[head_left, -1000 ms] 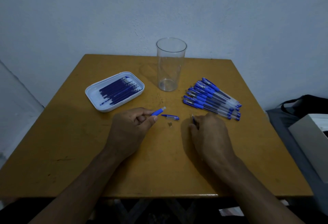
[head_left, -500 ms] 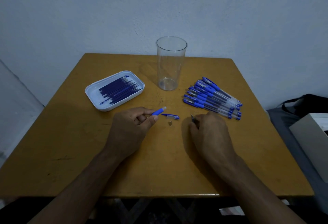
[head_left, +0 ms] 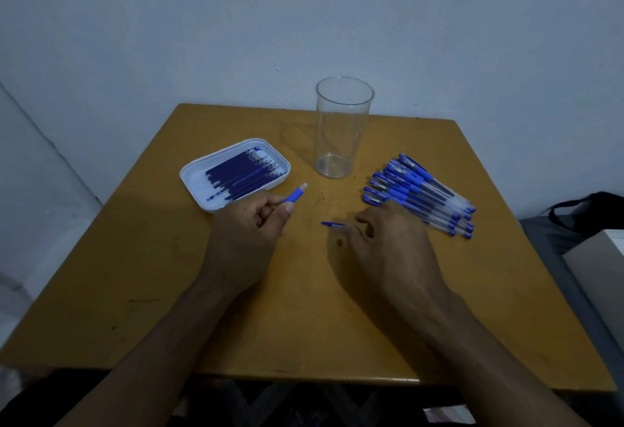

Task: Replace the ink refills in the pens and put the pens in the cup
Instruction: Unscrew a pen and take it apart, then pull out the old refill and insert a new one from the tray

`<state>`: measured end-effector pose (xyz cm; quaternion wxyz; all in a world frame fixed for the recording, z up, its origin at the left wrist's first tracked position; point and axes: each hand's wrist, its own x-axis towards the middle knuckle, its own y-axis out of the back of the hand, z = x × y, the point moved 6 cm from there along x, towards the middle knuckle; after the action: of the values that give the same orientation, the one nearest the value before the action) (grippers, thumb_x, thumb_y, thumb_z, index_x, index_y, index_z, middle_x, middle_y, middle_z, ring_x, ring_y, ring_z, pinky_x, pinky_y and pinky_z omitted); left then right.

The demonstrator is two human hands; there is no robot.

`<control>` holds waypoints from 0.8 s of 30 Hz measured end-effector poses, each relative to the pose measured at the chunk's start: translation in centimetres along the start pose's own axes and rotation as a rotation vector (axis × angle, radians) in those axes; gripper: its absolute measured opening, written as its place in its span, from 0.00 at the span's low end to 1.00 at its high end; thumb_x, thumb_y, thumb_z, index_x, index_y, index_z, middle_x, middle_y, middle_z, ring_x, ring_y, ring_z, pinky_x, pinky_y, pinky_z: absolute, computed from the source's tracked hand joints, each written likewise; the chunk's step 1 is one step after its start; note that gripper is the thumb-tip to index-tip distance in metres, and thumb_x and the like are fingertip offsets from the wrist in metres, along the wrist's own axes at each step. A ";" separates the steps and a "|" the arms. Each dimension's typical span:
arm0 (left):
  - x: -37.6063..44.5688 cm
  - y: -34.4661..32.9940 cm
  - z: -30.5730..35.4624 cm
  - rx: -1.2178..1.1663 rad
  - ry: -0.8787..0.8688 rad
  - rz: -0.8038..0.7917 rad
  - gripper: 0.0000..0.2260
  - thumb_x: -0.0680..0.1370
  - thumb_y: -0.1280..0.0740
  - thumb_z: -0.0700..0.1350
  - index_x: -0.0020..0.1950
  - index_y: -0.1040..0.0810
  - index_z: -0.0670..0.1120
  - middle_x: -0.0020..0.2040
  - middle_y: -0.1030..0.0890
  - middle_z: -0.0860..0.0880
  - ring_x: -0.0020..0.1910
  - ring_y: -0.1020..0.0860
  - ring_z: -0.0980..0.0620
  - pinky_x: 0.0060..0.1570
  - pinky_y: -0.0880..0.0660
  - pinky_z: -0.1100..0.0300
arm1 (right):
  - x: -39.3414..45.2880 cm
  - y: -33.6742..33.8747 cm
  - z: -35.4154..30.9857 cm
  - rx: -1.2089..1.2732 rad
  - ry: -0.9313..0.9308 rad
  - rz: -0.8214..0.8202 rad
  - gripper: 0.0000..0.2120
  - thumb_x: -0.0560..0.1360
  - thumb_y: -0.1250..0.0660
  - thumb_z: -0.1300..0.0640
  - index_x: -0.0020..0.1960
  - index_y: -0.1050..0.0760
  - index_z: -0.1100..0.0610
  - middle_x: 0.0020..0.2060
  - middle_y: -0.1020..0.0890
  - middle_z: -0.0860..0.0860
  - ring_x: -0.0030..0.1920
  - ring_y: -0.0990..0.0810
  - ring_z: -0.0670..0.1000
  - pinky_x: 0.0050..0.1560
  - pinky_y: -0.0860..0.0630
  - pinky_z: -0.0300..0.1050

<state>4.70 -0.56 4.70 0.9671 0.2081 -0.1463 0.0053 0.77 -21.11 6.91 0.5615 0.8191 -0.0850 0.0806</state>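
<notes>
Holding: the left hand (head_left: 246, 240) grips a pen barrel (head_left: 294, 196), fingers curled round it, blue grip end protruding beyond the thumb.
Right hand (head_left: 388, 244): low over the table (head_left: 169, 291), fingers loosely spread and reaching; whether they hold anything cannot be told.
Pen cap (head_left: 332, 224): flat on the table, just off the right fingertips.
Small tip piece (head_left: 339, 242): beside the right fingers, tiny and dark.
Refills (head_left: 241, 175): in the white tray (head_left: 196, 180), just beyond the left knuckles.
Pens (head_left: 422, 190): piled just beyond the right fingers.
Cup (head_left: 342, 126): upright, no pens inside, beyond both hands.
Risk: the tip piece could be knocked away and lost if the reaching fingers brush it; a sweep could also scatter the pile.
</notes>
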 end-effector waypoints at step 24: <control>4.3 13.6 -6.5 -0.081 0.172 0.392 0.05 0.82 0.32 0.50 0.48 0.21 0.51 0.36 0.15 0.51 0.28 0.21 0.57 0.30 0.25 0.60 | 13.5 -9.5 -16.1 -0.144 0.436 -0.375 0.13 0.76 0.33 0.66 0.56 0.16 0.55 0.50 0.15 0.52 0.42 0.25 0.47 0.41 0.30 0.40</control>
<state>9.63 14.30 5.75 0.9640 0.1357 -0.1012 0.2049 15.50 -3.34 7.17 0.6285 0.7418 0.1850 0.1433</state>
